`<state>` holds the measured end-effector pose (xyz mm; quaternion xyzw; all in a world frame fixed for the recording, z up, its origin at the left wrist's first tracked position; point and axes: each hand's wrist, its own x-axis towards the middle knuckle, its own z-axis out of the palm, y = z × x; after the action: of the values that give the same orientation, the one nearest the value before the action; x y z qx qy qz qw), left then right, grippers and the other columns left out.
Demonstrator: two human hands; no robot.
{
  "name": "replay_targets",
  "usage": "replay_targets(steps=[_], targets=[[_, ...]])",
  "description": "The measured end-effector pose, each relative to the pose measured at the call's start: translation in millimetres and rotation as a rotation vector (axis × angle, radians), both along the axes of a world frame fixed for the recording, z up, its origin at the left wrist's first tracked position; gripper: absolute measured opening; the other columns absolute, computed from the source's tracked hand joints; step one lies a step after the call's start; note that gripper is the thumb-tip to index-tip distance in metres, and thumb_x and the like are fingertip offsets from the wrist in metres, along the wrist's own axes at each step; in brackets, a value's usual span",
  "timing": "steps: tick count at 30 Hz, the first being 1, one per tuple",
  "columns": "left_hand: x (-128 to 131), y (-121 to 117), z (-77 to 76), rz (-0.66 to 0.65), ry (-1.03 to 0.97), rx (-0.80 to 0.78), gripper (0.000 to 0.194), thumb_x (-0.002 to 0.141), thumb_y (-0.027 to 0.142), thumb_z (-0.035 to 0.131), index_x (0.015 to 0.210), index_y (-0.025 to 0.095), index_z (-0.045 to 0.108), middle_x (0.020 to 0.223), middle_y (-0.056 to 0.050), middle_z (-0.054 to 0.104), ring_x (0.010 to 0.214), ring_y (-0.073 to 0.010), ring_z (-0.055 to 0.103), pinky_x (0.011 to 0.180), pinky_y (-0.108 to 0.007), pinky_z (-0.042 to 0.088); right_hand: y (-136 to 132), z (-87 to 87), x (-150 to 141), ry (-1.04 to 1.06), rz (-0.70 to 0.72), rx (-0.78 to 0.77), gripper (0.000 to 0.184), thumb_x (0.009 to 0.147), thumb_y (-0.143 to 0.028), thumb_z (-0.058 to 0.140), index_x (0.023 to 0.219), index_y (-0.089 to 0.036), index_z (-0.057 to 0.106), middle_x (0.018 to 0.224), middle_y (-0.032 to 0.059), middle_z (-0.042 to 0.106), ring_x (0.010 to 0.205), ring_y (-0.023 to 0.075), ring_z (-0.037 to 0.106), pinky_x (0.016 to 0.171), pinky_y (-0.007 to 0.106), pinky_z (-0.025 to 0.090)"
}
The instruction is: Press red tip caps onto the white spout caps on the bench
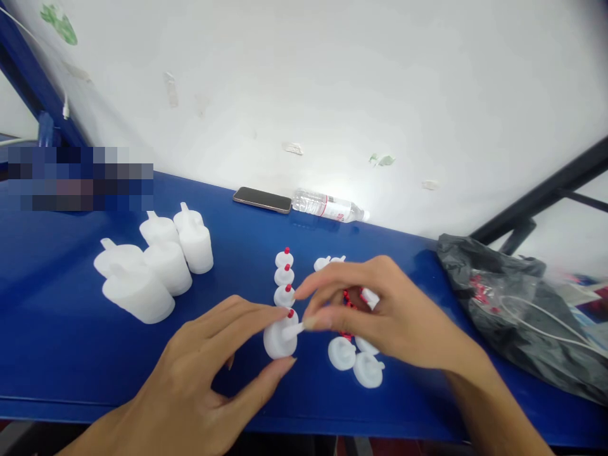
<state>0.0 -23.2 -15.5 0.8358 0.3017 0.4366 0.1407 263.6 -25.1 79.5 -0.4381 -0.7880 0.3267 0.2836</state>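
My left hand point(204, 367) has thumb and fingers closed around the edge of a white round lid point(274, 342) with a small red cap point(291, 313). Between thumb and finger, my right hand point(394, 310) pinches the tip of the lid's white spout point(293, 330). A small white piece point(371, 297) shows at the right palm; whether it is held I cannot tell. Beyond, a column of red-capped white lids point(284, 275) lies in line. Under and beside the right hand are loose white lids point(342, 353) and small red caps point(348, 304), partly hidden.
Stacks of white lids point(142, 294) stand on the left of the blue table point(237, 240). By the wall lie a phone point(262, 199) and a plastic bottle point(327, 206). At right sits a black plastic bag point(532, 329) with a clear bag of red pieces point(484, 291).
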Motion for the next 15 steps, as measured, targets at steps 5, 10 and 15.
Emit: replay_targets(steps=[5, 10, 15], targets=[[2, -1, -3.5, 0.110, -0.031, -0.021, 0.032, 0.106, 0.047, 0.075, 0.137, 0.038, 0.073, 0.104, 0.005, 0.087, 0.056, -0.0079, 0.064, 0.061, -0.022, 0.061, 9, 3.2, 24, -0.549, -0.111, -0.046, 0.008, 0.101, -0.024, 0.088, 0.094, -0.028, 0.089, 0.078, -0.0039, 0.084, 0.064, 0.0165, 0.072, 0.062, 0.031, 0.045], [2, -1, -2.2, 0.091, -0.027, -0.037, 0.029, 0.107, 0.045, 0.074, 0.136, 0.039, 0.072, 0.112, 0.006, 0.087, 0.054, -0.0053, 0.061, 0.060, -0.019, 0.061, 10, -5.8, 26, -0.636, -0.079, -0.115, 0.017, 0.099, -0.017, 0.087, 0.089, -0.030, 0.089, 0.081, -0.0040, 0.086, 0.072, 0.0196, 0.076, 0.065, 0.034, 0.044], [1, -1, -0.5, 0.086, -0.017, -0.038, 0.025, 0.108, 0.046, 0.073, 0.132, 0.038, 0.075, 0.114, 0.006, 0.086, 0.054, -0.0047, 0.061, 0.060, -0.019, 0.061, 9, -15.1, 22, -0.696, -0.067, -0.047, 0.021, 0.102, -0.012, 0.080, 0.091, -0.029, 0.086, 0.087, -0.0024, 0.087, 0.082, 0.0227, 0.077, 0.068, 0.035, 0.042]])
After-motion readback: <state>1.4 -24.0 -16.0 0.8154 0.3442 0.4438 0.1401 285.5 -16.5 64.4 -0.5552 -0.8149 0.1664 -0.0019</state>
